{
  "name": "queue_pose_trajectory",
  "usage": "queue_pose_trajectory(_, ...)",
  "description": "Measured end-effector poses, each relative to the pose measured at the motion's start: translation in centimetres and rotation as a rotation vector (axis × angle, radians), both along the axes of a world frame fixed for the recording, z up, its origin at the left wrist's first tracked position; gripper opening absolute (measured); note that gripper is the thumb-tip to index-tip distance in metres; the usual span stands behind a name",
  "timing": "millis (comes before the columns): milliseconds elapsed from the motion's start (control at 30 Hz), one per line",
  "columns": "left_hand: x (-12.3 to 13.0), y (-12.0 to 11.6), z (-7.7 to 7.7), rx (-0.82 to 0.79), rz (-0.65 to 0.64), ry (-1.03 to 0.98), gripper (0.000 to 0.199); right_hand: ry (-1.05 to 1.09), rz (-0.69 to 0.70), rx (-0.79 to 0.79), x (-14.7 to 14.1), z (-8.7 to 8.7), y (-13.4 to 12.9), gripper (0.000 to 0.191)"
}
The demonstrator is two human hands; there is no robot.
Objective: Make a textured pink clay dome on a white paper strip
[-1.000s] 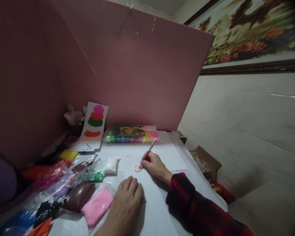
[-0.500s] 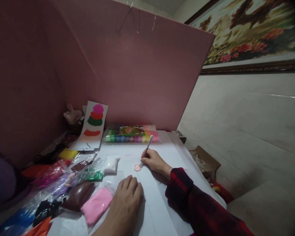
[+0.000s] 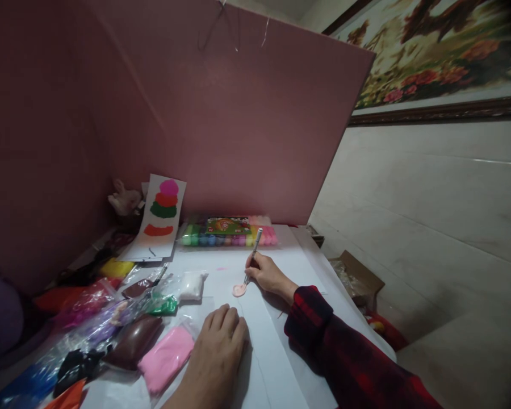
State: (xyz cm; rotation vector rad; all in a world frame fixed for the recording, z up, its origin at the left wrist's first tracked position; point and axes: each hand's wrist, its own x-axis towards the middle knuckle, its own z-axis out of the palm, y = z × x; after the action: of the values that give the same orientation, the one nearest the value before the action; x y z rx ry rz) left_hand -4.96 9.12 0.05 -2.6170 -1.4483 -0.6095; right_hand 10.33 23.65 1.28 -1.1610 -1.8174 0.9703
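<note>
**Tool end at right edge of pale pink disc**

- Far left, tabletop [image 3: 344,335]: heap of clear-wrapped soft packets. Black packet [image 3: 77,370] near the front, yellow packet [image 3: 116,267] farther back, brown packet [image 3: 134,343] between them and the next group.
- Card [image 3: 164,211] with magenta, red, green and orange patches stands tilted back, near the pink panel [image 3: 238,125].
- Then green packet [image 3: 164,305], pink packet [image 3: 166,359] and white packet [image 3: 192,285]; the pink one lies just beside the left wrist.
- Left hand [image 3: 221,341]: palm down, fingers side by side, slightly bent. Holds nothing that shows; underside hidden.
- Multicoloured pack [image 3: 227,233] lies at the back.
- Disc [image 3: 239,291]: flat on the white surface, ahead of the left fingertips.
- Right hand [image 3: 268,275]: fingers closed in a pen-like pinch round the slim tool [image 3: 258,241], which leans, top end up. Exact contact with disc unclear.
- Far right: cardboard box [image 3: 357,275], below tabletop level.
</note>
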Motion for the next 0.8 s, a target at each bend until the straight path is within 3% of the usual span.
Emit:
queue_pose_trajectory(333,-0.2,-0.1,0.0,-0.019,0.009,0.005,0.024,0.132,-0.131,0.054,-0.1,-1.3,0.3,0.007)
queue_pose_trajectory(600,0.0,-0.1,0.2,-0.047,0.019,-0.006,0.023,0.188,-0.007,-0.005,-1.0,-0.8,-0.7,0.007)
queue_pose_trajectory(800,-0.1,-0.2,0.0,-0.045,0.017,-0.001,0.023,0.135,0.001,-0.004,-1.0,-0.9,-0.8,0.004)
